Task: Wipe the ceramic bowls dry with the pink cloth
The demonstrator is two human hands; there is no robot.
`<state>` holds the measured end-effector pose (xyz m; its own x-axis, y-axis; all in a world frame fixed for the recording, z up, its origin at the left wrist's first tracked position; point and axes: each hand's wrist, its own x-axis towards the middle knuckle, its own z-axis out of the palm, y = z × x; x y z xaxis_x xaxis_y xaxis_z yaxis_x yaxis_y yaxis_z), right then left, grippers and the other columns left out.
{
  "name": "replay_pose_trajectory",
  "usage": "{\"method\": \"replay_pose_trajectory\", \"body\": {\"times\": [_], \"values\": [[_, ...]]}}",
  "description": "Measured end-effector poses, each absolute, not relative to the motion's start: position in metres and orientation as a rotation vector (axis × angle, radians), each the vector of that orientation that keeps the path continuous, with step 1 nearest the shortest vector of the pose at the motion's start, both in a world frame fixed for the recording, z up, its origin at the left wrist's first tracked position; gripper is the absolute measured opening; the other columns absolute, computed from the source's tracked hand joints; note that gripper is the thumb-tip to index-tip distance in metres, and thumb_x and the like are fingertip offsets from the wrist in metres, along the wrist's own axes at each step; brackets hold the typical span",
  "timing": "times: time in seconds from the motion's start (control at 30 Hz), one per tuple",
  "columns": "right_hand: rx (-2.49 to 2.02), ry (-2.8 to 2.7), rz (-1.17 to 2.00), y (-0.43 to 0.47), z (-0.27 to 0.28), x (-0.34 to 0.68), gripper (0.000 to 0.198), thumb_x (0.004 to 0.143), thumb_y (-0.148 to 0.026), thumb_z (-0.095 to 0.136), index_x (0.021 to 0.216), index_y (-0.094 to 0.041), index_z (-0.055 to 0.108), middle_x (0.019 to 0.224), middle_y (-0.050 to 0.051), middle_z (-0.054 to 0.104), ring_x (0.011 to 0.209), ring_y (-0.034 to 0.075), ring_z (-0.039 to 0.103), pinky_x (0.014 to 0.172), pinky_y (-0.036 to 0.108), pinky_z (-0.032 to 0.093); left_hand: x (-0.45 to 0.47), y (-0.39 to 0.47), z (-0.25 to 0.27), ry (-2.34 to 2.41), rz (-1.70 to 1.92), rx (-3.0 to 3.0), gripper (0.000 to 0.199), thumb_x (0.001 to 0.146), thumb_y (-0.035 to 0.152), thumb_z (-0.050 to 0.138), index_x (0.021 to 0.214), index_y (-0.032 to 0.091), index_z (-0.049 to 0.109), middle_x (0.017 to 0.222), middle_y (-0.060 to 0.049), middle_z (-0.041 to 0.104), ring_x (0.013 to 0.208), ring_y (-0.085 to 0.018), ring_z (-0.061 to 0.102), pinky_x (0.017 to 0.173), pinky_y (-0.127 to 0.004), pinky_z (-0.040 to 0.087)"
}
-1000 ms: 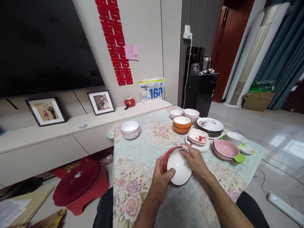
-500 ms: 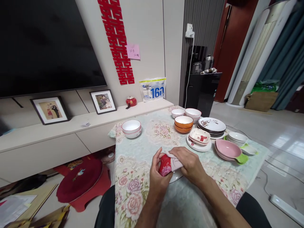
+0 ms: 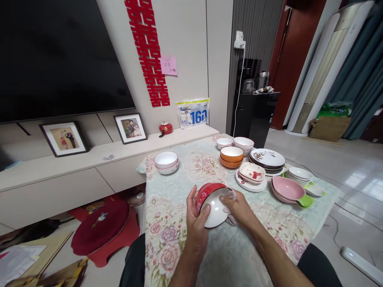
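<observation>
A bowl (image 3: 216,209), red with flowers outside and white inside, is tilted so its inside faces me. My left hand (image 3: 197,219) grips its left side, thumb over the rim. At the right rim my right hand (image 3: 239,207) pinches the bowl through a pale pinkish cloth (image 3: 231,218), which is partly hidden by the fingers. Both hands are above the flowered tablecloth (image 3: 170,239). Beyond them stand a stack of white bowls (image 3: 166,162) on the left and orange bowls (image 3: 231,156) to the right.
Right of my hands are small dishes on white plates (image 3: 251,184), pink leaf-handled bowls (image 3: 287,188), dark-rimmed plates (image 3: 267,158) and small white dishes (image 3: 299,174). More white bowls (image 3: 243,143) stand at the back. A red stool (image 3: 104,227) is on the floor at left.
The red bowl has been turned, so its white inside now faces me instead of its red outside. My right hand and the cloth have shifted to the right rim.
</observation>
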<state>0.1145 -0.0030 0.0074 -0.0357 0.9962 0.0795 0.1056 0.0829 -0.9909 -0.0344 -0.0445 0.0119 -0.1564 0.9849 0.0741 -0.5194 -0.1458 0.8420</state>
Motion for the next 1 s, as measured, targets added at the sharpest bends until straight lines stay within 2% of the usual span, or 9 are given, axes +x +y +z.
{"method": "replay_pose_trajectory", "body": {"times": [0.07, 0.2, 0.37, 0.47, 0.53, 0.63, 0.77, 0.87, 1.0], "values": [[-1.264, -1.507, 0.813, -0.003, 0.011, 0.124, 0.019, 0.079, -0.025, 0.054, 0.089, -0.017, 0.068, 0.081, 0.006, 0.071, 0.073, 0.021, 0.063, 0.065, 0.03, 0.049, -0.034, -0.044, 0.01, 0.82, 1.549, 0.899, 0.079, 0.072, 0.033, 0.077, 0.142, 0.023, 0.042, 0.138, -0.012, 0.054, 0.126, -0.029, 0.055, 0.106, -0.04, 0.044], [-1.134, -1.858, 0.069, -0.012, 0.024, 0.134, 0.046, 0.078, -0.005, 0.04, 0.115, -0.016, 0.066, 0.104, 0.011, 0.073, 0.095, 0.024, 0.068, 0.082, 0.035, 0.054, -0.033, -0.045, 0.008, 0.909, 1.452, 1.091, 0.085, 0.068, 0.026, 0.078, 0.144, 0.019, 0.039, 0.13, -0.014, 0.057, 0.119, -0.029, 0.059, 0.103, -0.04, 0.047], [-0.933, -2.06, -0.323, -0.027, 0.036, 0.121, 0.04, 0.089, -0.006, 0.043, 0.121, -0.018, 0.064, 0.11, 0.013, 0.073, 0.102, 0.024, 0.068, 0.089, 0.037, 0.055, -0.033, -0.048, 0.009, 0.984, 1.495, 1.368, 0.078, 0.062, 0.014, 0.077, 0.136, 0.02, 0.051, 0.135, -0.014, 0.057, 0.128, -0.033, 0.053, 0.112, -0.044, 0.038], [-0.939, -1.996, -0.146, -0.023, 0.033, 0.118, 0.044, 0.085, -0.007, 0.043, 0.12, -0.02, 0.066, 0.11, 0.012, 0.072, 0.102, 0.024, 0.068, 0.088, 0.037, 0.055, -0.035, -0.049, 0.009, 0.921, 1.515, 1.232, 0.077, 0.064, 0.018, 0.077, 0.136, 0.019, 0.05, 0.133, -0.014, 0.059, 0.125, -0.033, 0.056, 0.107, -0.043, 0.044], [-1.021, -1.852, 0.179, -0.016, 0.026, 0.119, 0.038, 0.082, -0.012, 0.047, 0.112, -0.02, 0.069, 0.104, 0.01, 0.073, 0.097, 0.025, 0.068, 0.083, 0.036, 0.056, -0.036, -0.048, 0.008, 0.848, 1.548, 1.082, 0.077, 0.068, 0.026, 0.077, 0.139, 0.019, 0.047, 0.133, -0.015, 0.06, 0.123, -0.032, 0.058, 0.104, -0.042, 0.047], [-1.139, -1.517, 0.801, -0.009, 0.014, 0.116, 0.021, 0.081, -0.031, 0.06, 0.095, -0.019, 0.07, 0.082, 0.005, 0.072, 0.074, 0.023, 0.066, 0.065, 0.032, 0.053, -0.037, -0.047, 0.008, 0.762, 1.616, 0.882, 0.076, 0.072, 0.034, 0.076, 0.14, 0.018, 0.046, 0.136, -0.016, 0.06, 0.125, -0.033, 0.057, 0.105, -0.042, 0.045], [-1.079, -1.292, 1.371, -0.011, 0.006, 0.101, 0.038, 0.073, -0.049, 0.072, 0.089, -0.015, 0.068, 0.071, 0.006, 0.069, 0.063, 0.021, 0.062, 0.057, 0.031, 0.049, -0.037, -0.045, 0.013, 0.736, 1.648, 0.659, 0.073, 0.076, 0.039, 0.072, 0.141, 0.021, 0.043, 0.137, -0.014, 0.06, 0.12, -0.032, 0.061, 0.1, -0.045, 0.049], [-1.113, -1.28, 1.389, -0.011, 0.005, 0.101, 0.038, 0.073, -0.049, 0.07, 0.088, -0.014, 0.067, 0.071, 0.007, 0.07, 0.064, 0.022, 0.063, 0.057, 0.032, 0.049, -0.036, -0.046, 0.014, 0.75, 1.639, 0.668, 0.072, 0.075, 0.038, 0.072, 0.14, 0.023, 0.046, 0.139, -0.013, 0.059, 0.122, -0.032, 0.06, 0.1, -0.044, 0.05], [-1.275, -1.51, 0.826, -0.004, 0.007, 0.122, 0.023, 0.079, -0.031, 0.056, 0.093, -0.017, 0.068, 0.083, 0.008, 0.073, 0.076, 0.026, 0.068, 0.066, 0.035, 0.053, -0.035, -0.047, 0.013, 0.797, 1.557, 0.849, 0.075, 0.07, 0.028, 0.077, 0.139, 0.02, 0.048, 0.135, -0.015, 0.06, 0.123, -0.033, 0.059, 0.104, -0.045, 0.047]]}}
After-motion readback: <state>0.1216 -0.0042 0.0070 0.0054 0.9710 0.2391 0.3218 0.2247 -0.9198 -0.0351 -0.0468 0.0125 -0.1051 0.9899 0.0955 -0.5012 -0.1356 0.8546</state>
